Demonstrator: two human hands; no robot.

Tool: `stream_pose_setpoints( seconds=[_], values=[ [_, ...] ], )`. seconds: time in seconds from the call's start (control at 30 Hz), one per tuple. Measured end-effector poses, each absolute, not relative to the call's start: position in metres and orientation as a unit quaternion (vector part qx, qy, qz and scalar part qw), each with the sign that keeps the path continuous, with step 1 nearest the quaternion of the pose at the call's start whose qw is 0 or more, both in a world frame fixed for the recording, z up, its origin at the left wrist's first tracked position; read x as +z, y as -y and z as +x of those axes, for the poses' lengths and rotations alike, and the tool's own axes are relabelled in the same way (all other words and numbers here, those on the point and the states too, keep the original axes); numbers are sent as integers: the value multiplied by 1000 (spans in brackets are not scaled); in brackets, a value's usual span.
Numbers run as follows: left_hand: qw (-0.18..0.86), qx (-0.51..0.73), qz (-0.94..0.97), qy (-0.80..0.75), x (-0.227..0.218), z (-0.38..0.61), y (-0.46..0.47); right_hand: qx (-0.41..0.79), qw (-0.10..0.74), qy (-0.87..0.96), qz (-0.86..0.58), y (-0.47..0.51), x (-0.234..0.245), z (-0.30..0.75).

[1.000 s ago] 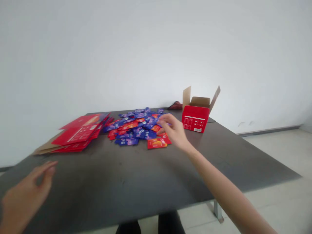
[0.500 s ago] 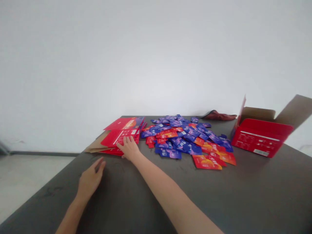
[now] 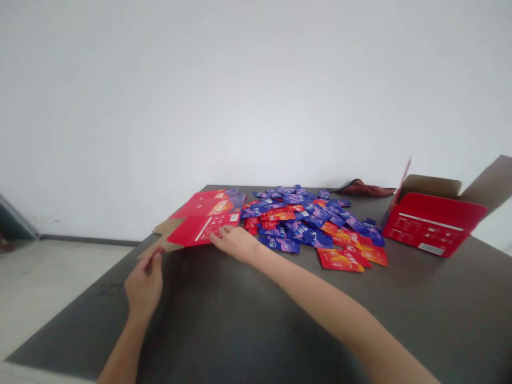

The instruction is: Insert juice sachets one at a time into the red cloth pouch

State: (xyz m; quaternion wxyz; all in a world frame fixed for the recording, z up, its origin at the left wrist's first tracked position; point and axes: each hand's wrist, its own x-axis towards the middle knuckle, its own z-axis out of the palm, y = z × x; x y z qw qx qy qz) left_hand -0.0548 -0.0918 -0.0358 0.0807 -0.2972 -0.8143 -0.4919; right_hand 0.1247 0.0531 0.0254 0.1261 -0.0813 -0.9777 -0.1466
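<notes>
A flattened red cardboard box [image 3: 202,226] with printed panels and bare brown flaps [image 3: 170,237] lies at the table's far left, on top of other flat red boxes [image 3: 236,198]. My left hand [image 3: 144,280] is closed in a pinch on the corner of a brown flap at its left end. At the near right edge of the same box, my right hand [image 3: 236,242] grips the red panel, its thumb hidden underneath. The near edge appears slightly lifted off the table.
A heap of purple sachets [image 3: 306,232] and orange-red sachets [image 3: 340,260] spreads across the middle of the dark table [image 3: 256,309]. An erected red box [image 3: 434,226] stands at the right with its flaps up. A dark red cloth-like item [image 3: 362,188] lies by the wall.
My left hand has moved up to the brown flap and closed on it. My right hand has shifted right along the box's near edge and taken hold. The view has turned slightly.
</notes>
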Motion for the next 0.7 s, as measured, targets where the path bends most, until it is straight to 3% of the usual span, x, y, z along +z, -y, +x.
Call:
stream_pose_setpoints(
  seconds=[0.13, 0.23, 0.47, 0.53, 0.7],
  values=[
    [142, -631, -260, 717, -20, -23, 120, -160, 201, 959, -120, -42, 59, 191],
    [112, -716, -241, 645, -7, -2, 129, -138, 326, 923, -154, -32, 79, 240],
    [-243, -818, -249, 458, 26, 80, 119, -77, 594, 775, -200, 26, 80, 333],
    [-299, -803, -260, 444, 26, 116, 122, -109, 602, 765, -201, 52, 70, 343],
    [-397, -797, -258, 375, 23, 189, 151, -220, 516, 818, -124, 108, 44, 333]
  ],
)
